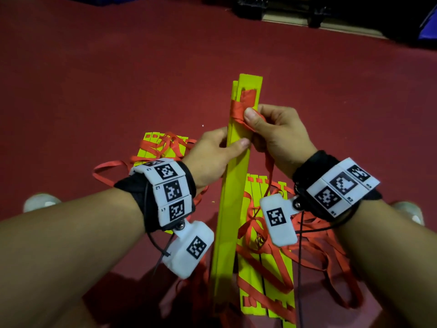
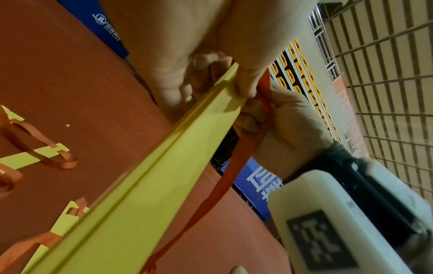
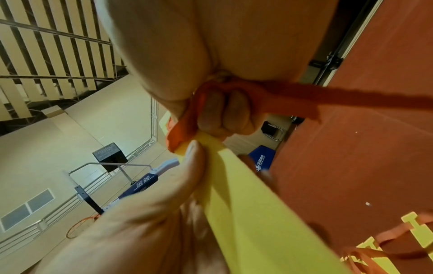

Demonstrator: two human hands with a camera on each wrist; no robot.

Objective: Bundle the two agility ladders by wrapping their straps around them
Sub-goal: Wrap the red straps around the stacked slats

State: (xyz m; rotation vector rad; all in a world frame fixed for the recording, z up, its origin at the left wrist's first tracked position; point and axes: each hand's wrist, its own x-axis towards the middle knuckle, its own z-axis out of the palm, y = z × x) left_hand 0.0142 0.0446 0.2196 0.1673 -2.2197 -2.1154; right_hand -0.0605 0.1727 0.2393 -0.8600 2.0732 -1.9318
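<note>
A stack of yellow ladder rungs [image 1: 233,176] stands raised in front of me, tilted away. My left hand [image 1: 212,150] grips it at mid-height, thumb across its face [image 2: 243,87]. An orange strap [image 1: 241,110] is wound around the stack near its top. My right hand [image 1: 267,129] pinches that strap against the rungs, thumb on top, with curled fingers [image 3: 225,113] holding the strap's bunched fabric. The strap's loose tail [image 2: 234,166] hangs down from the right hand. More yellow rungs with tangled orange straps [image 1: 264,256] lie on the floor below.
Another group of yellow rungs with orange straps [image 1: 163,147] lies on the red floor [image 1: 94,91] to the left. My shoes [image 1: 40,202] show at both sides. A dark frame [image 1: 283,10] and blue padding [image 1: 428,27] stand at the far edge.
</note>
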